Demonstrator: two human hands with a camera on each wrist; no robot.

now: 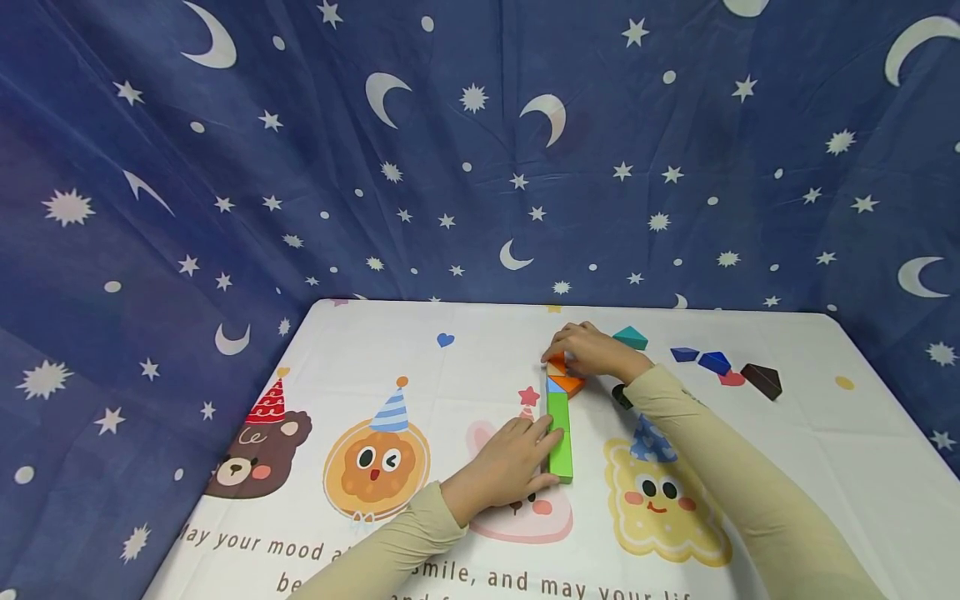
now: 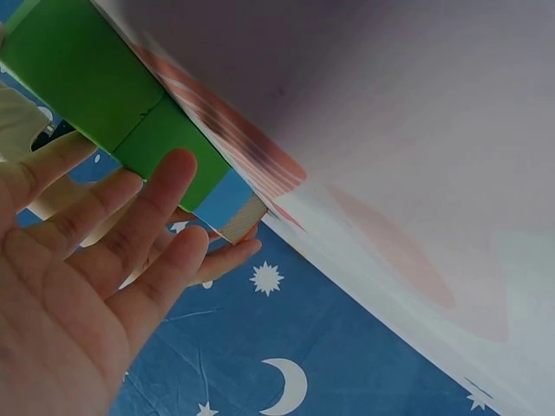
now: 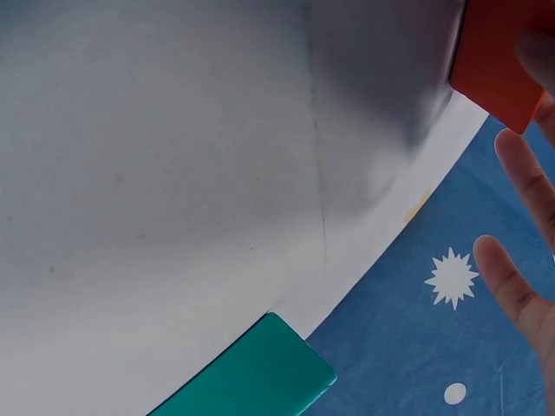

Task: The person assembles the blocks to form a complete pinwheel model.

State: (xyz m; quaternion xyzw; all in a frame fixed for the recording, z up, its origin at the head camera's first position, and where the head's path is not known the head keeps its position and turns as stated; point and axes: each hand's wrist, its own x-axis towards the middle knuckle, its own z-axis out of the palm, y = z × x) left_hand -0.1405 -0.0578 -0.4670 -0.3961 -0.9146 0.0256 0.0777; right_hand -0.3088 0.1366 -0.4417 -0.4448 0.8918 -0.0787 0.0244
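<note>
Two bright green blocks (image 1: 559,435) lie end to end in a row on the white tablecloth. My left hand (image 1: 512,462) is along the row's left side, its fingers fairly straight and touching the green blocks; the left wrist view shows the extended fingers (image 2: 178,186). Beyond the green comes a blue piece (image 1: 556,385), with orange blocks (image 1: 570,386) beside and past it. At the row's far end my right hand (image 1: 594,348) pinches an orange block (image 3: 499,65), thumb on one face and a finger behind. Other right fingers stand extended, and the hand partly hides that block.
A teal block (image 1: 631,337) lies just right of my right hand. Farther right are blue blocks (image 1: 715,362) and a dark brown block (image 1: 762,381). A dark green piece (image 1: 622,397) sits partly under the right forearm. A blue starry curtain (image 1: 480,208) hangs behind the table.
</note>
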